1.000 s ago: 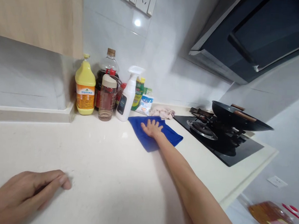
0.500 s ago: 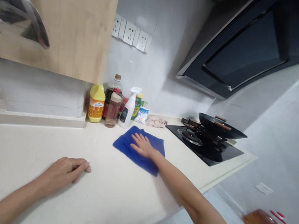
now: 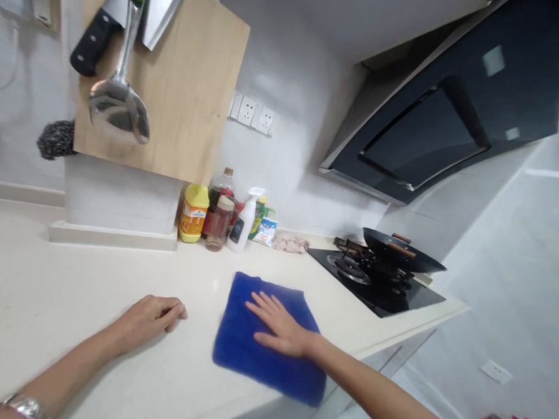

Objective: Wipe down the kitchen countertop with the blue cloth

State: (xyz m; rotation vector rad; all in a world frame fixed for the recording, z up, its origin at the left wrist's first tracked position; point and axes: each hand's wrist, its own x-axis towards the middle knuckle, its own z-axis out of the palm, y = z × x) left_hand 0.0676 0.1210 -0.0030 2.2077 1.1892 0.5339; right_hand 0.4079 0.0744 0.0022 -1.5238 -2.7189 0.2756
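Note:
A blue cloth (image 3: pixel 244 345) lies spread on the white countertop (image 3: pixel 190 386), one corner reaching over the front edge. My right hand (image 3: pixel 280 327) rests flat on it, fingers spread. To the left, my left hand (image 3: pixel 152 318) is on the bare counter with its fingers curled together; nothing shows in it. Behind the cloth stand a white spray bottle (image 3: pixel 242 223), a brown jar with a pale lid (image 3: pixel 220 225) and a yellow jug (image 3: pixel 193 214).
A black wok (image 3: pixel 401 252) sits on the gas hob (image 3: pixel 373 289) at the right, under a dark range hood (image 3: pixel 424 129). A wooden board (image 3: pixel 186 98) with a ladle (image 3: pixel 118 107) and knives hangs upper left. A crumpled rag (image 3: pixel 291 244) lies by the wall.
My right hand and the blue cloth have moved toward the counter's front edge, and the cloth has turned. The view has shifted, showing more of the hanging utensils. My left hand stays curled.

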